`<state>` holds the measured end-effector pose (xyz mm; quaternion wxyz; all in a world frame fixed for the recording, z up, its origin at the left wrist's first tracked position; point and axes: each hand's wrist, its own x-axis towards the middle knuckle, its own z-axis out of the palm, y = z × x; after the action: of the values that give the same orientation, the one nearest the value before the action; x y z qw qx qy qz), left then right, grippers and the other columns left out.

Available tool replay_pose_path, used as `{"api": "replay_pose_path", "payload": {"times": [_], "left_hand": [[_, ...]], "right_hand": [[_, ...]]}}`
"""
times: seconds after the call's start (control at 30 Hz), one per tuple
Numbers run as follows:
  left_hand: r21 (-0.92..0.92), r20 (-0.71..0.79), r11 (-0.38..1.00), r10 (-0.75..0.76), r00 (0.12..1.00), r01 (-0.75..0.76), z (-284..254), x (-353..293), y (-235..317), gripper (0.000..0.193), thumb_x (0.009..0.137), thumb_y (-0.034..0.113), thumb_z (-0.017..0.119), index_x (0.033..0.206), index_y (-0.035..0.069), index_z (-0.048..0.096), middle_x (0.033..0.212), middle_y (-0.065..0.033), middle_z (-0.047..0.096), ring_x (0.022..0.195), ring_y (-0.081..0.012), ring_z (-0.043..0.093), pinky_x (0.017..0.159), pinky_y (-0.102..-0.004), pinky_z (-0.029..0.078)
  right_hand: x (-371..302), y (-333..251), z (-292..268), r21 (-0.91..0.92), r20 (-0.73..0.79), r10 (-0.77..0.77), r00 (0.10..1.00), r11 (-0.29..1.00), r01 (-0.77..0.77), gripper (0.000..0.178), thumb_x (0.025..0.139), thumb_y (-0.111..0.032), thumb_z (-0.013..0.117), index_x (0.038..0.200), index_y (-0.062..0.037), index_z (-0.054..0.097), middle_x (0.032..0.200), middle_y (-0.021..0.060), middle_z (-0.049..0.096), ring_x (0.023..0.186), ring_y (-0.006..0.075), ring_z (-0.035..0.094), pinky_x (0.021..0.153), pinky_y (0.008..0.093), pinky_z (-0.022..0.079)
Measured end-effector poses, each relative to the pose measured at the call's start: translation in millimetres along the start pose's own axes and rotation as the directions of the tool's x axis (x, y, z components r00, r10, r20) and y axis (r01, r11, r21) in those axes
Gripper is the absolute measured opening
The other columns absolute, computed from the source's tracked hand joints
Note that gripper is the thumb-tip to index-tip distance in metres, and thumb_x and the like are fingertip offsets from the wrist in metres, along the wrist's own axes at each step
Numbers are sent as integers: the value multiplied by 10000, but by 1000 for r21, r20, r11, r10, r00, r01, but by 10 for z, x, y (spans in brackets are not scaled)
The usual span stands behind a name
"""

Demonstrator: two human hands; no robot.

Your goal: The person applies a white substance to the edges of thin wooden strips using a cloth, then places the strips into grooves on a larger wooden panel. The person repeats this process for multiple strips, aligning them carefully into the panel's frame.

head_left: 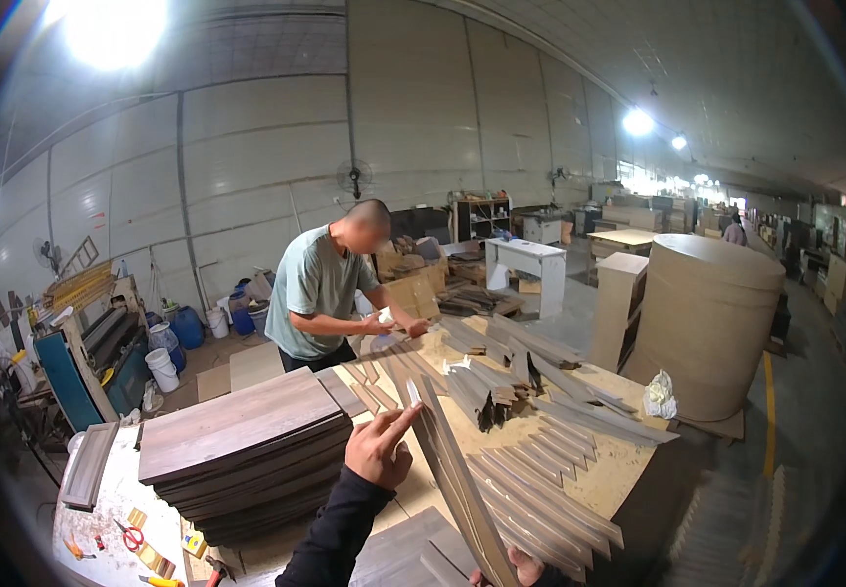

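A long grooved wooden strip [457, 479] slants up from the lower edge, its far end raised over the table. My right hand [521, 567], partly cut off by the frame, is closed round the strip's near end. My left hand [380, 450] is beside the far end, index finger stretched out and touching the strip's edge, other fingers loosely curled. A small white patch or piece [413, 392] shows at that fingertip; I cannot make out what it is. Several similar mitre-cut strips [540, 499] lie in a row to the right of the held one.
A tall stack of dark wooden panels [247, 421] stands left. Red-handled scissors [130, 535] and other tools lie front left. Across the light wooden table [628, 479], a co-worker [320, 293] handles a white object. Loose mouldings [501, 382] and crumpled white material [660, 396] lie farther right.
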<state>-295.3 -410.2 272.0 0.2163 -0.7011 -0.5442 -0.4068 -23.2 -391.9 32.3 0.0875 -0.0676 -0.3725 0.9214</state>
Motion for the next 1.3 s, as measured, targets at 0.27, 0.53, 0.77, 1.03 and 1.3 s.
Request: {"api": "replay_pose_path", "payload": {"times": [0.27,0.53,0.77,1.03,1.3], "left_hand": [[18,48,999,34,998,-35,-18,-323,220,696,573,15,525,1251,169,491,982,-69,585,859,-217,574,761,-334,431],[136,13,989,50,999,-51,76,-695,400,622,593,15,508,1206,121,532,884,-49,602,743,-190,573,745,-315,428],[111,7,994,14,1000,-15,75,-967,506,484,596,26,554,1073,95,605,856,-75,602,706,-223,576,695,-322,441],[79,-251,995,-37,967,58,-308,-303,99,614,540,-14,506,1145,78,565,855,-129,516,695,-269,526,624,-332,437],[311,-171,948,-11,985,64,-387,11,-135,683,555,0,514,1224,132,518,820,-93,488,727,-239,517,640,-329,411]], "right_hand": [[-18,-178,372,-14,-41,-77,996,997,77,786,733,-682,491,1235,-84,403,1016,183,558,745,219,567,655,319,475],[120,-298,666,-80,-29,-158,987,985,156,754,819,-646,378,1242,-22,386,991,186,555,700,187,570,601,296,482],[189,-279,718,-65,-67,-174,982,983,170,715,845,-610,371,1228,-7,408,982,193,569,696,170,597,553,262,484],[182,-336,725,-117,-8,-140,990,984,138,741,843,-618,360,1243,5,397,1006,187,567,741,170,593,604,266,482],[205,-364,787,-218,-3,-153,988,965,149,718,864,-600,326,1212,18,433,994,189,575,720,167,593,597,268,486]]}}
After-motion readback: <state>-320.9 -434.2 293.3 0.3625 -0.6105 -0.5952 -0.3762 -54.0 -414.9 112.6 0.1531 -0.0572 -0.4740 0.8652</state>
